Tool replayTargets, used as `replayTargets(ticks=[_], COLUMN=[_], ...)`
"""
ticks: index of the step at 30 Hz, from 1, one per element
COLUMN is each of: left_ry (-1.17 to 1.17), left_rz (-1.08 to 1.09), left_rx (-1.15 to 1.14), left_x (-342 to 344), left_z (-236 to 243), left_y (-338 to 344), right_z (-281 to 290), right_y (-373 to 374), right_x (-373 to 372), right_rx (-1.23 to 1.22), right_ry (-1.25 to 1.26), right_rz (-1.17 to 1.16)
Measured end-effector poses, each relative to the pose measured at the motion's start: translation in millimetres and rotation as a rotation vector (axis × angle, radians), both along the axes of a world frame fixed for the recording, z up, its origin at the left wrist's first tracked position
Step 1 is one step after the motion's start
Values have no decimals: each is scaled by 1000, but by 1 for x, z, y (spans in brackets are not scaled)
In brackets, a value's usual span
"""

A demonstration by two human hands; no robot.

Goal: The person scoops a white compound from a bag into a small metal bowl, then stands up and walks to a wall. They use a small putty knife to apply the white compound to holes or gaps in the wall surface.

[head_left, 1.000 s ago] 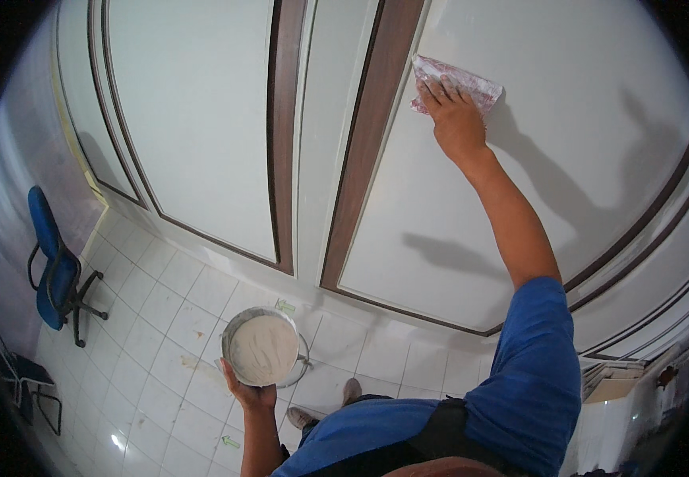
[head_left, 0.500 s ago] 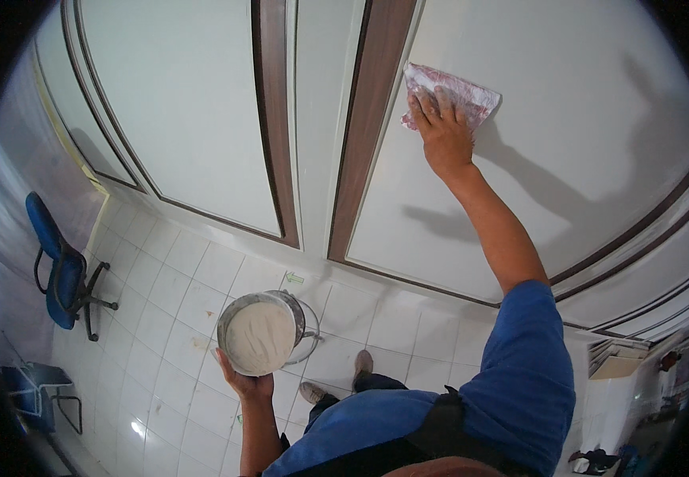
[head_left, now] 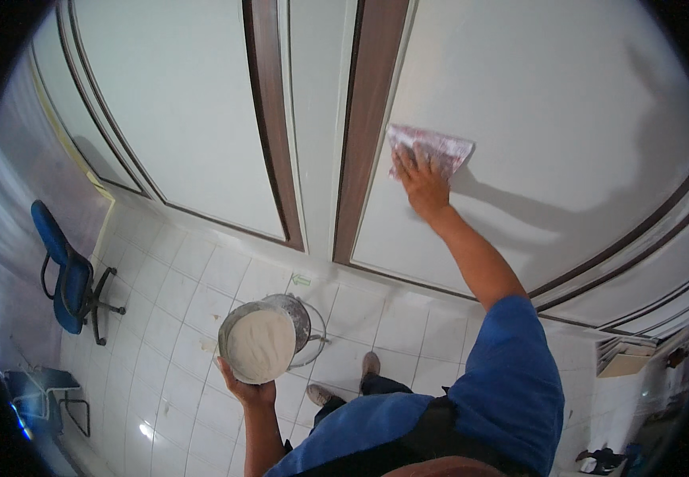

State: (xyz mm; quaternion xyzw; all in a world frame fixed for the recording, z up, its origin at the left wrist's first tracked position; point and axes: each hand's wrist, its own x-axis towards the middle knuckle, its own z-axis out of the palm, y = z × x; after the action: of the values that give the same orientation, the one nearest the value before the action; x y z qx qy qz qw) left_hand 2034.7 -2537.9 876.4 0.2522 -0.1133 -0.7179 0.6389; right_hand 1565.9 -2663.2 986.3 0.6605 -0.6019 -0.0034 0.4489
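Note:
A round metal bowl [head_left: 225,347] of pale cream powder [head_left: 262,343] rests in my left hand [head_left: 249,388], whose fingers curl under and around its near rim. My right hand [head_left: 424,181] is stretched forward against a large white panel [head_left: 519,103]. Beneath its flattened fingers lies a red-and-white cloth [head_left: 445,146], powdery in places and pressed to the panel. The cloth is near a brown trim strip [head_left: 371,119] on the panel's left side. Part of the left palm is hidden under the bowl.
Behind the bowl, a grey round object with a metal ring [head_left: 313,326] stands on the white tiled floor [head_left: 178,350]. To the left are a blue swivel chair [head_left: 72,278] and another blue seat [head_left: 38,389]. Flat boards [head_left: 627,358] lean at the right.
My right hand and the cloth have slid down the panel, toward me and slightly left. My left hand still holds the bowl in nearly the same spot.

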Motion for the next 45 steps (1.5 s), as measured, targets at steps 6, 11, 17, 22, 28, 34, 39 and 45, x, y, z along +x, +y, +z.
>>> replayTargets(ticks=[6,11,17,22,28,34,39,45], left_ry=[49,69,127,122,146,74,46,61], left_rz=[-7,-34,-29,1,15,2,10,-9], left_rx=[-68,-101,-83,-80,-81,-54,-24,9], left_x=[4,10,9,12,7,1,0,4], left_z=[-24,-55,-66,-70,-65,-57,-57,-64], left_y=[-2,-5,-4,-2,-5,-4,-6,-8], right_z=[25,128,220,241,239,226,188,123], right_y=[42,37,12,-5,-23,-23,-15,-8], right_x=[42,49,27,27,7,2,11,19], right_rx=[180,-213,-304,-311,-316,-248,-164,-91], right_ry=[-139,-22,103,137,110,61,33,-10], right_rz=[15,95,6,-25,-21,-35,-32,-39])
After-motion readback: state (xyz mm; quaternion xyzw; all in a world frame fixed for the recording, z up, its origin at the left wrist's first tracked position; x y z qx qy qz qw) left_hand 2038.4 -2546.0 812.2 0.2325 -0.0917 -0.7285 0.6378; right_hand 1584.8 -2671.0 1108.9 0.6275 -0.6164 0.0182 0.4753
